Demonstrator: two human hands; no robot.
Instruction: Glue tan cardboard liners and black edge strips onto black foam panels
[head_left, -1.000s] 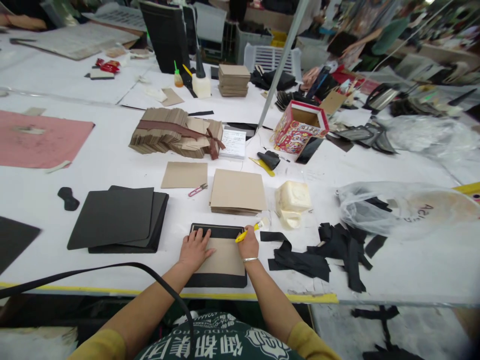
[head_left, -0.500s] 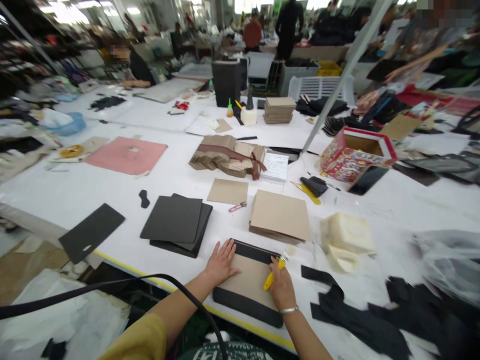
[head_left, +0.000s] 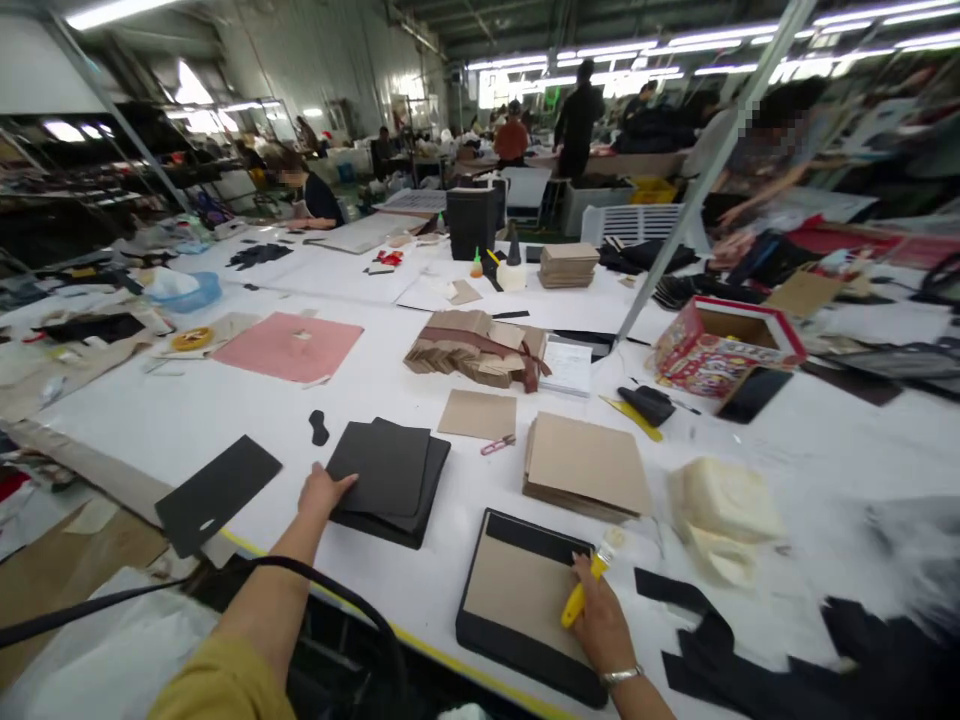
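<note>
My left hand point(head_left: 322, 492) is at the left edge of a stack of black panels point(head_left: 390, 470), touching the top one. Its thumb reaches over the panel, apart from the fingers. My right hand point(head_left: 604, 615) is closed around the yellow handle of a brush point(head_left: 583, 590) whose pale bristles point away from me. That hand rests on the right side of a beige board point(head_left: 517, 585) with black strips folded along its far and near edges. Just beyond lies a stack of bare beige boards point(head_left: 589, 465).
To the right stand a cream-coloured container point(head_left: 727, 500) and black fabric strips point(head_left: 847, 640). Pink thread snips point(head_left: 498, 445) lie near a single beige board point(head_left: 478, 414). Farther off are a tied bundle point(head_left: 476, 345), a red patterned box point(head_left: 720, 345) and a slanting metal pole point(head_left: 712, 175).
My left hand has left the black-edged board and moved left to the black panel stack. My right hand stays on the board with the brush. The camera view has tilted up.
</note>
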